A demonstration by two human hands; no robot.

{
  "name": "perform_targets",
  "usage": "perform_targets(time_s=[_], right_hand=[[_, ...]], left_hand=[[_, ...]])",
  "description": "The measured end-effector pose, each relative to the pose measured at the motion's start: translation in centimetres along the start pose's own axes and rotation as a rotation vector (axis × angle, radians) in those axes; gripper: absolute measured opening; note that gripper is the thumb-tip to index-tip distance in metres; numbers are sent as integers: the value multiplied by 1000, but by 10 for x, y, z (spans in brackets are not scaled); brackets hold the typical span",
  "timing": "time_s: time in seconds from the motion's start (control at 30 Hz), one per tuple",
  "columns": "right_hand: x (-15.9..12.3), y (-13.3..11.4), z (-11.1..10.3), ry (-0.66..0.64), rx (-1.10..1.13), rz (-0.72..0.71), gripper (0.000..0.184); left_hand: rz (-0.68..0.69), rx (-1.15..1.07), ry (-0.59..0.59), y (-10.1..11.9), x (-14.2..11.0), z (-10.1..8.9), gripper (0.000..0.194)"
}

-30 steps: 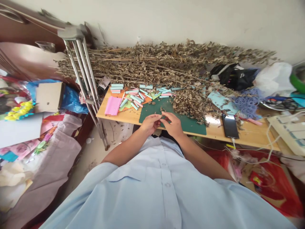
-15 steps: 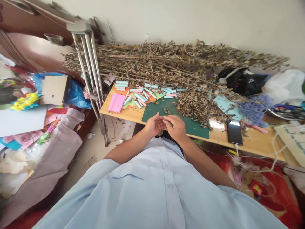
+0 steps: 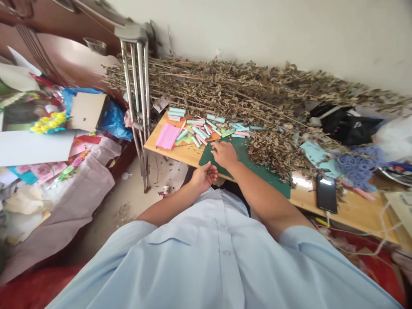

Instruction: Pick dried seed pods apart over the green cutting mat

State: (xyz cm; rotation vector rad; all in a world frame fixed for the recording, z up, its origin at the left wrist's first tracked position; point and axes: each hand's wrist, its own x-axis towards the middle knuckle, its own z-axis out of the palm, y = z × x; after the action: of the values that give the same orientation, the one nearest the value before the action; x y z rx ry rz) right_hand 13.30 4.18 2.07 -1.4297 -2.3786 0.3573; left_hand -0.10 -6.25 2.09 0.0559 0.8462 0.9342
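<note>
My left hand is raised in front of the table's near edge with its fingers curled in toward the palm. Whatever it may hold is hidden. My right hand reaches over the left part of the green mat, palm down, fingers apart; the small brown clumps there are hidden beneath it. A heap of dried leaves covers the mat's right side. Just beyond my right hand lie several small pale-blue and pink paper rolls. A stack of pink paper sheets is to their left.
Dried leafy stalks spread along the wall. Metal crutches lean at the table's left end. A phone with a cable rests on the right, near blue yarn and a black bag. A cloth-covered pile stands left.
My hands have moved apart from each other. The right hand has gone forward over the mat, while the left has dropped slightly toward me and curled its fingers. The view has shifted a little.
</note>
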Motion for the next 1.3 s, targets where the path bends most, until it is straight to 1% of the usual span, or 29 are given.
perform_targets(time_s=[0.07, 0.13, 0.2, 0.3, 0.37, 0.57, 0.63, 0.7, 0.8, 0.87, 0.93, 0.97, 1.03, 1.13, 1.23, 1.3], right_hand=[[10, -1, 8, -47, -66, -6, 34], [15, 2, 15, -61, -91, -11, 33], [18, 6, 20, -28, -72, 27, 34], [25, 9, 25, 47, -21, 119, 36], [30, 7, 27, 49, -7, 124, 36], [39, -5, 29, -57, -107, 70, 31], [39, -4, 29, -59, -117, 77, 32], [37, -1, 27, -40, -65, 105, 33], [26, 1, 20, 43, 119, 164, 32], [12, -5, 11, 133, 278, 167, 29], [-7, -17, 0, 222, 405, 104, 26], [-18, -24, -6, 233, 441, 44, 25], [-37, -36, -17, 221, 447, -67, 20], [-58, -43, -29, 174, 382, -164, 14], [-67, -38, -37, 152, 336, -194, 16], [-70, -32, -42, 158, 338, -169, 20]], left_hand=[[9, -6, 10, 2, -3, -4, 42], [25, -22, 21, 5, -6, -10, 41], [45, -41, 36, 8, -8, -16, 41], [67, -60, 54, 11, -10, -23, 40], [67, -65, 53, 12, -11, -24, 40], [68, -55, 38, 14, -10, -22, 39], [71, -53, 32, 15, -8, -23, 41], [82, -63, 23, 17, -6, -24, 40], [106, -85, 17, 19, -3, -25, 37], [114, -102, 27, 22, -1, -24, 37], [114, -134, 10, 24, 3, -20, 41], [116, -156, -18, 26, 6, -17, 43], [131, -196, -95, 28, 11, -9, 46], [140, -203, -179, 28, 16, 6, 46], [111, -196, -191, 26, 18, 19, 45], [105, -204, -196, 22, 19, 24, 44]])
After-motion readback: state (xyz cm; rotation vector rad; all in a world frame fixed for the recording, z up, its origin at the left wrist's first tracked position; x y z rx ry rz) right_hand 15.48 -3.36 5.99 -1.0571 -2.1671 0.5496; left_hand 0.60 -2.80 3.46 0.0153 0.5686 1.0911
